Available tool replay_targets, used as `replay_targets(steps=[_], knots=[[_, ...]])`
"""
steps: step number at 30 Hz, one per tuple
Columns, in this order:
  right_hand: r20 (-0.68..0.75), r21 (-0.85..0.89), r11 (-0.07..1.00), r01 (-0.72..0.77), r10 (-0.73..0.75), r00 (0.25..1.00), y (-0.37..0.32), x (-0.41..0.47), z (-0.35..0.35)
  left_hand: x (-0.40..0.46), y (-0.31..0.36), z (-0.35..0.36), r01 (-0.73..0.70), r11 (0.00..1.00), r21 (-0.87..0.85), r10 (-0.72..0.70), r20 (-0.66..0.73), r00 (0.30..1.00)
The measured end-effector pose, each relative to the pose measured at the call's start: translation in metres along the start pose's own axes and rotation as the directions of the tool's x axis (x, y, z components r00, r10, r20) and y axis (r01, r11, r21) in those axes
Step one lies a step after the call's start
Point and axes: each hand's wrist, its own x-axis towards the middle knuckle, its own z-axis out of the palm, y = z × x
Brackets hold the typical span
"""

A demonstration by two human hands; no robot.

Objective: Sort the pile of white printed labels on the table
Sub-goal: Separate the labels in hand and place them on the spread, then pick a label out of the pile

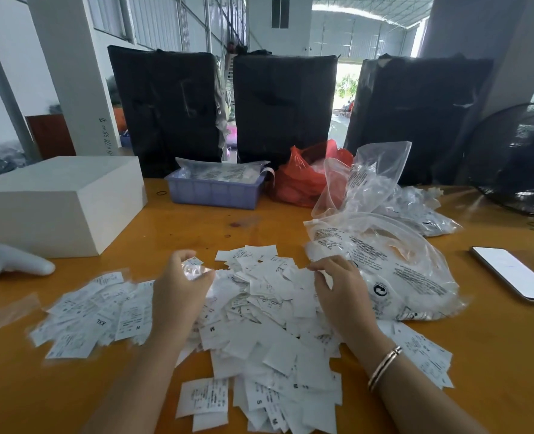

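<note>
A large pile of white printed labels (268,314) is spread over the middle of the orange wooden table (178,227). A smaller, flatter group of labels (93,314) lies to its left. My left hand (181,286) hovers over the pile's left side, fingers curled round a small bunch of labels (193,267). My right hand (337,289) is over the pile's right side, fingers curled and pinching a label (322,274) at its tips. A bracelet sits on the right wrist.
Clear printed plastic bags (394,264) lie right of the pile. A phone (516,274) is at the far right. A white box (56,202) and a white controller (15,261) are left. A purple tray (215,189), a red bag (306,177) and a fan (519,158) stand behind.
</note>
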Motion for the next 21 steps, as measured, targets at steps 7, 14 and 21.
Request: replay_targets(steps=[7, 14, 21], knots=[[-0.321, -0.015, 0.997, 0.074, -0.075, 0.944, 0.003, 0.022, -0.032, 0.001, -0.005, -0.004, -0.104, 0.856, 0.506, 0.173, -0.092, 0.981], [0.101, -0.362, 0.871, -0.333, 0.392, 0.914, 0.064, 0.076, -0.042, -0.024, 0.012, 0.017, -0.581, 0.724, 0.372, 0.603, 0.068, 0.795], [0.166, -0.503, 0.819, -0.276, 0.406, 0.899, 0.063, 0.069, -0.028, -0.033, 0.014, 0.024, -0.707, 0.667, 0.234, 0.671, 0.223, 0.707]])
